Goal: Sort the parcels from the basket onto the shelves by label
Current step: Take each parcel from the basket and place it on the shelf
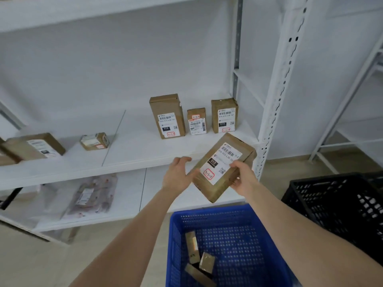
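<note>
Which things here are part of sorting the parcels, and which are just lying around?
Part of the job:
held parcel, in right hand, left hand beside it
blue basket with small boxes
three upright parcels
white shelf

Lying about:
black crate
side rack

bright, even, soft-shadowed light; wide-angle bending at edges, blur lower left

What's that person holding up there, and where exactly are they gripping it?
A brown cardboard parcel with a white label. The right hand grips its right edge, thumb on the label; the left hand is open at its lower left edge, seemingly steadying it.
</note>
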